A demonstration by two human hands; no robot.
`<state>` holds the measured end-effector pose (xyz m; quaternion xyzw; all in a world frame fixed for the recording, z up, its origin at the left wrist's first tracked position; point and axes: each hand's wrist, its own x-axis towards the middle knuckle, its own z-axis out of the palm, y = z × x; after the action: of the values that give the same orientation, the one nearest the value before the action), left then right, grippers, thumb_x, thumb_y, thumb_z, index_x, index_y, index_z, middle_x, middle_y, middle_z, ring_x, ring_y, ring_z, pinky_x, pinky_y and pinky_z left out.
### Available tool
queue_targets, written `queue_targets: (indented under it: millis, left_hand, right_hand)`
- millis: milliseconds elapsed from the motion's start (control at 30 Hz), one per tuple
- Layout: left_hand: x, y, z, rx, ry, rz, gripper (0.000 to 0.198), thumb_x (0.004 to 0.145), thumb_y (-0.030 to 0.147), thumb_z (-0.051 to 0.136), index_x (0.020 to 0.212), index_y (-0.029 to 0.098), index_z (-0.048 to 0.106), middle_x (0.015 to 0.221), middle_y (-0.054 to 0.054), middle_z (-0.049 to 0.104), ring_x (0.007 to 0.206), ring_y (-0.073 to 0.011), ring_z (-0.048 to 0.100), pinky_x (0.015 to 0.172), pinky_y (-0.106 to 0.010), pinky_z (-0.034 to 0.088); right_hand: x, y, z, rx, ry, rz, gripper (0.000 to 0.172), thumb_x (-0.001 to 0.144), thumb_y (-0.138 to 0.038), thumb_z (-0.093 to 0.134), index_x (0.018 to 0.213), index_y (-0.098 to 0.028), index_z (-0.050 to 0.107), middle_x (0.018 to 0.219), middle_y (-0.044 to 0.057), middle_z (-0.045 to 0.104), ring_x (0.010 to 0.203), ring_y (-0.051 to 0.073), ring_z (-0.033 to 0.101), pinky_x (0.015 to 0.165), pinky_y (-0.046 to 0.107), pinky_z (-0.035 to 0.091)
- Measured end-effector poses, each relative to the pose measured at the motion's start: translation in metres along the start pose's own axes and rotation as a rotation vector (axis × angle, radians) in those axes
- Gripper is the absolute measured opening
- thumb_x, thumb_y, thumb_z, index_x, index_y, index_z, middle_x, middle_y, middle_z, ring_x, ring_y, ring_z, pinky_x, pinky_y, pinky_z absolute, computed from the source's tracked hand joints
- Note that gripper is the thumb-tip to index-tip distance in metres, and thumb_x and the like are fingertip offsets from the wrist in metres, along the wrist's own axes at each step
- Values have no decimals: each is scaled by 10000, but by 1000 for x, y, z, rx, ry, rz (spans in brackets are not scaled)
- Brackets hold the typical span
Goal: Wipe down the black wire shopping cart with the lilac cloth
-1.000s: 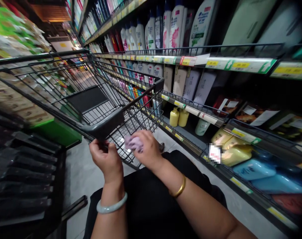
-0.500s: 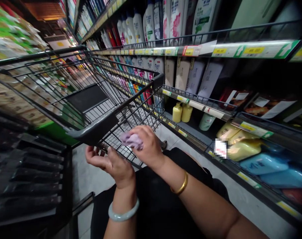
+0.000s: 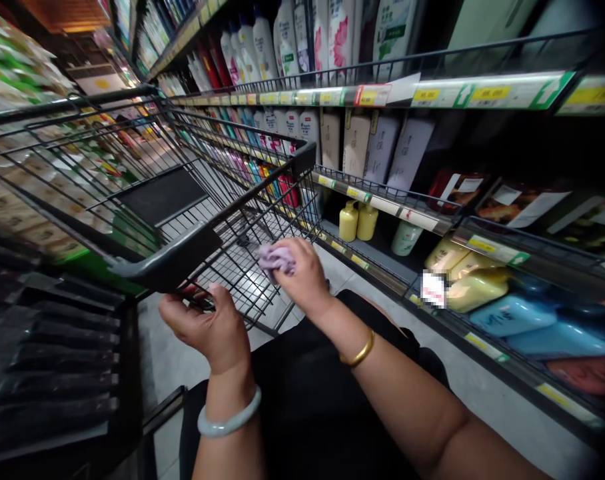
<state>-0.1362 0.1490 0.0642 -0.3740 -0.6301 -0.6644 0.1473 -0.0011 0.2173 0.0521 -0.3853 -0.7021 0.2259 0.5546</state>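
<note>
My right hand [image 3: 305, 277] is closed round a crumpled pale purple cloth [image 3: 278, 260], part of which bulges out past the fingertips. It hangs in front of the wire side of a dark shopping cart [image 3: 163, 261]. Lower and to the left, my left hand [image 3: 207, 323] is half curled with thumb and fingers apart and nothing visible in it. Its fingertips come close to the cart's underside below the black panel; I cannot tell whether they touch. A pale bangle is on the left wrist, a gold one on the right.
Shelves [image 3: 407, 220] on the right carry rows of bottles, with yellow and blue bottles [image 3: 512, 313] lying on the lowest one. Stacked packages [image 3: 27, 200] and a dark rack [image 3: 57, 360] stand on the left. Pale floor tiles [image 3: 165, 353] show between.
My left hand has moved left, nearer the cart's underside. The right hand has risen slightly with the cloth in its grip. The whole view has shifted a little.
</note>
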Motion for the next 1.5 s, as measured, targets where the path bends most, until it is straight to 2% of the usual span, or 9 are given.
queue_targets:
  millis: [133,333,567,767,967,1100,1200,1400,1500]
  left_hand:
    - [1,0,0,16,23,11,298,778,212,618,1035,219,467,1022,-25,539,990,-195,599,1017,-383,510]
    - [5,-3,0,36,21,21,282,759,165,555,1000,239,430,1031,-34,535,1029,-208,593,1076,-406,483]
    - [0,2,4,-14,59,16,334,737,170,571,1027,231,419,1082,-53,522,1042,-207,576,1103,-413,468]
    - [1,2,1,-21,56,21,321,738,142,570,1015,223,429,1081,-49,515,1072,-215,561,1145,-447,433]
    - [-4,-5,-3,141,41,45,410,828,319,591,1194,183,463,1259,-120,541,1242,-268,536,1184,-479,399]
    - [-13,-4,-5,222,61,91,652,859,314,610,1422,159,321,1442,-173,426,1387,-290,426,1254,-522,312]
    - [-22,10,-13,222,92,181,718,841,214,613,1465,155,263,1470,-177,376,1419,-264,402,1270,-503,311]
    - [-3,65,-35,278,42,511,599,934,319,613,1466,146,397,1460,-203,470,1435,-302,445,1247,-534,347]
    - [38,94,-34,361,-93,623,404,998,366,539,1329,138,583,1400,-194,586,1394,-313,511,1226,-504,368]
  right_hand:
    - [2,5,-2,-29,132,109,304,782,-94,663,1055,-230,656,1109,73,697,1069,250,626,988,414,540]
    - [-13,-21,10,-2,-213,-265,337,831,-182,695,1157,-262,664,1186,48,709,1131,234,614,1038,385,531]
    - [-1,6,5,-63,87,98,297,802,-112,666,1076,-227,660,1124,78,706,1095,258,613,1017,423,529]
    - [-15,-12,16,-21,-113,-233,362,814,-176,698,1168,-242,667,1181,65,697,1131,243,600,1043,392,517]
    - [7,17,3,-40,129,158,296,789,-91,650,1054,-222,649,1109,75,700,1074,247,630,992,393,534]
    - [-2,-7,8,15,-60,-140,326,805,-138,680,1117,-232,659,1137,68,706,1092,244,623,1007,377,530]
    - [-6,-18,9,92,-169,-281,344,802,-157,697,1132,-249,665,1153,49,720,1108,236,629,1033,376,523]
    - [5,-24,8,123,182,184,314,777,-88,669,1066,-208,662,1100,86,707,1065,250,639,1000,390,531]
    - [3,-58,15,213,62,-92,273,823,-144,687,1081,-229,674,1097,63,718,1065,230,642,970,348,537]
